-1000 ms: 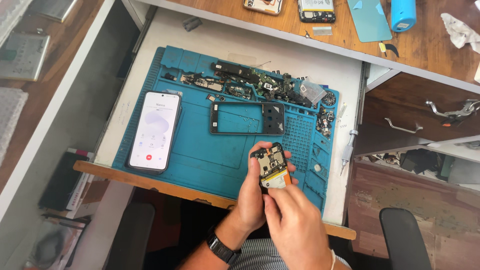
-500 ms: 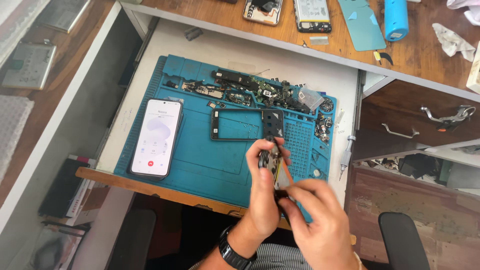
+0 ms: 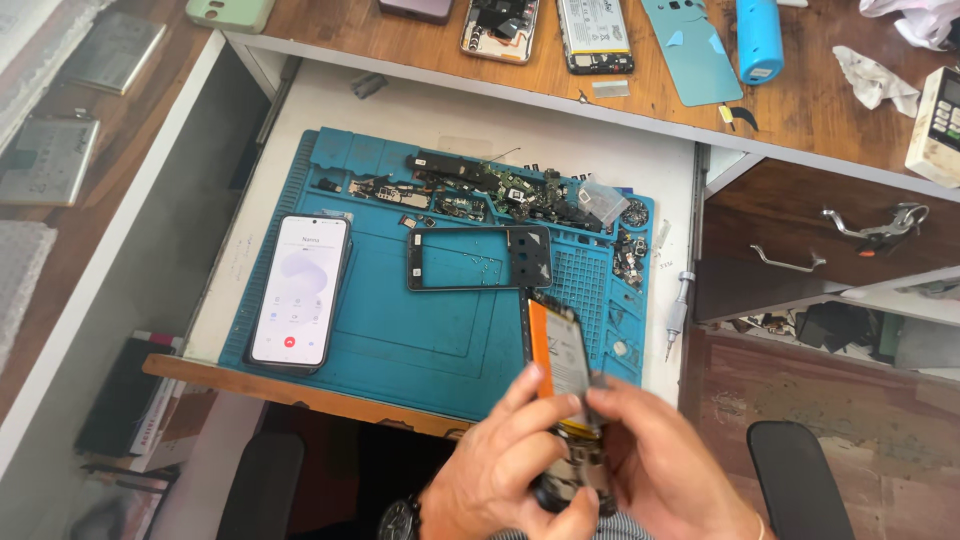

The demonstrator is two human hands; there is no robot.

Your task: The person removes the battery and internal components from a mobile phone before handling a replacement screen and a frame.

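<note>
Both hands gripping opened phone [image 3: 562, 400] just below near edge of blue repair mat [image 3: 400, 340], off its right half. Left hand [image 3: 505, 465] wrapping fingers around lower body; right hand [image 3: 665, 470] pinching side, fingers clenched on it. Orange-labelled battery side facing up, slightly blurred.

Risks, judged:
- Phone hanging past mat, over floor gap: slipping grip meaning drop.
- Squeezing or flexing risking battery or board damage.
- Elbow nudging lit phone [image 3: 300, 290] at mat's left, loose screws and parts [image 3: 520, 190] along mat's far edge scattering.

A phone repair workshop: a blue repair mat [image 3: 400, 340] strewn with circuit parts [image 3: 500, 188], an empty phone frame [image 3: 478, 258], and opened phones [image 3: 500, 25] on the wooden table [image 3: 830, 110].
</note>
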